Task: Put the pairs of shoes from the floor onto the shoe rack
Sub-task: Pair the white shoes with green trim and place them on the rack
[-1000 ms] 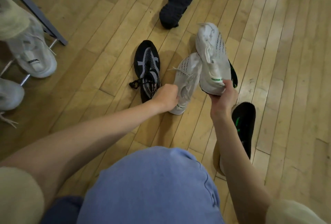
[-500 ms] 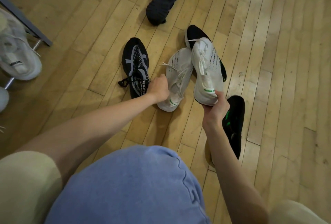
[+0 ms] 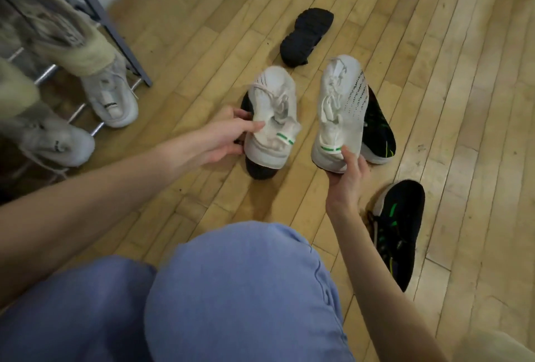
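Two white knit sneakers with green heel tabs are lifted above the wooden floor. My left hand [image 3: 228,137] grips the left white sneaker [image 3: 272,106] at its heel collar. My right hand [image 3: 347,173] holds the right white sneaker [image 3: 341,109] from under its heel. The shoe rack [image 3: 95,11], a dark metal frame with chrome bars, stands at the upper left.
A black shoe [image 3: 259,172] lies under the left sneaker, mostly hidden. A black shoe sole-up [image 3: 307,35] lies farther off. Two black sneakers with green marks [image 3: 379,129] [image 3: 398,228] lie on the right. Pale shoes [image 3: 113,100] and beige ones fill the rack. My blue-clad knees are in front.
My left hand has lifted the left white sneaker off the floor. Both sneakers are now held apart, side by side. The view has swung left and the rack shows more.
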### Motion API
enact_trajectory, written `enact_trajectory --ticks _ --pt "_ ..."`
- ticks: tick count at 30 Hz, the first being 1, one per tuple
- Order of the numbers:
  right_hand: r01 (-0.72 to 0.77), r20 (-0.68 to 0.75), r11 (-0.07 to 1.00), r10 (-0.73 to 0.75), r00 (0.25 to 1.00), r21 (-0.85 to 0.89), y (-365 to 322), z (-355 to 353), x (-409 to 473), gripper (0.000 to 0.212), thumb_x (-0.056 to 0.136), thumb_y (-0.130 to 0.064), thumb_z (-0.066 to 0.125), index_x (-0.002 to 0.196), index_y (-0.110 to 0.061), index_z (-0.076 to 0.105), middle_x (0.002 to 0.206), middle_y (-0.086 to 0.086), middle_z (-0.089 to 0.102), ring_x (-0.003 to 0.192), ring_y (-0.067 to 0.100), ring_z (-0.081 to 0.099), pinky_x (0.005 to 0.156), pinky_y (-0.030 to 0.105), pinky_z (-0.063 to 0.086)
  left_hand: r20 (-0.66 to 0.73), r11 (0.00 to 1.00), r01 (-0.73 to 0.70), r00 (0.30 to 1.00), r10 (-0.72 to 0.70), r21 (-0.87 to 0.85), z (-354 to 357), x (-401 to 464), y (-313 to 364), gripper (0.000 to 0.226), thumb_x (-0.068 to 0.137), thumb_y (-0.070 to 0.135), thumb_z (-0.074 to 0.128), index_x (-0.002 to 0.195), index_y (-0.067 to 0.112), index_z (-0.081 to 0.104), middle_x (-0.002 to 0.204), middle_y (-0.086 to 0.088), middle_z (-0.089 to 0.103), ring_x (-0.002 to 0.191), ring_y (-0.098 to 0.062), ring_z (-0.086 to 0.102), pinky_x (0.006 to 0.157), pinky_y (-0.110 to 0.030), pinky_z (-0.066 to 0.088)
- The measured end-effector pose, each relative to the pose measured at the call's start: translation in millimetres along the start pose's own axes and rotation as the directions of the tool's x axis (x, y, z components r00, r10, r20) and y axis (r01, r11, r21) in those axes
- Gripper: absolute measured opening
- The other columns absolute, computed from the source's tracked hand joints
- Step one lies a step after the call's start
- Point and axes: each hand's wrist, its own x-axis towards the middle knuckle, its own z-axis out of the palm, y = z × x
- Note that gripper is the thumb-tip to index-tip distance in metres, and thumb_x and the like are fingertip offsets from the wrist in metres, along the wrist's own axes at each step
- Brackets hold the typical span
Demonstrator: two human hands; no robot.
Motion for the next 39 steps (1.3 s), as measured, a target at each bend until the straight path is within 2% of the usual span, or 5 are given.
enact_trajectory --ticks 8,16,19,26,39 --pt "0.037 0.389 0.992 0.014 0.921 -0.124 3.2 63.4 -42.3 0.062 0.076 -0.026 0.073 0.131 -0.006 0.050 0.114 0.008 0.068 0.104 0.025 0.068 0.087 0.042 0.056 -0.058 0.962 -0.128 0.991 0.117 -0.242 -103.9 -90.7 4.4 0.022 0.088 0.000 0.058 0.110 0.004 0.063 0.101 -0.007 0.074 0.095 -0.021 0.070 0.073 -0.040 0.059" --pt "0.049 0.737 0.999 -0.027 0.676 -0.009 -1.9 116.0 -99.2 0.070 0.078 -0.019 0.068 0.142 -0.006 0.042 0.127 0.017 0.062 0.107 0.028 0.065 0.077 0.030 0.054 -0.308 0.897 -0.383 0.900 0.309 -0.221 -157.7 -176.3 -19.8 0.028 0.089 -0.003 0.056 0.111 0.011 0.063 0.095 -0.003 0.067 0.083 -0.016 0.069 0.067 -0.034 0.060" --pt "0.089 0.778 0.996 -0.053 0.626 -0.004 -4.5 126.7 -120.1 0.065 0.079 -0.011 0.061 0.141 -0.006 0.042 0.119 0.013 0.063 0.096 0.021 0.067 0.065 0.025 0.053 -0.349 0.869 -0.454 0.861 0.371 -0.197 -174.5 -201.9 -29.7 0.038 0.087 0.000 0.059 0.124 0.009 0.059 0.101 -0.005 0.065 0.088 -0.018 0.067 0.066 -0.034 0.061" --pt "0.129 0.859 0.991 -0.097 0.503 0.037 1.3 135.4 -148.9 0.065 0.080 0.000 0.061 0.140 -0.017 0.042 0.114 0.001 0.070 0.104 0.029 0.067 0.071 0.033 0.058 -0.418 0.800 -0.580 0.772 0.479 -0.155 -191.5 -241.7 -51.1 0.040 0.087 -0.003 0.056 0.124 0.011 0.057 0.103 0.000 0.068 0.087 -0.015 0.071 0.070 -0.032 0.061" --pt "0.119 0.967 0.993 -0.021 0.253 -0.010 19.2 180.2 -206.6 0.074 0.076 -0.008 0.071 0.143 -0.019 0.042 0.130 0.018 0.059 0.106 0.035 0.063 0.069 0.035 0.057 -0.632 0.697 -0.691 0.630 0.452 -0.190 -233.8 -298.5 -91.6 0.037 0.091 0.004 0.054 0.128 0.009 0.055 0.115 -0.007 0.066 0.102 -0.023 0.068 0.075 -0.038 0.059"
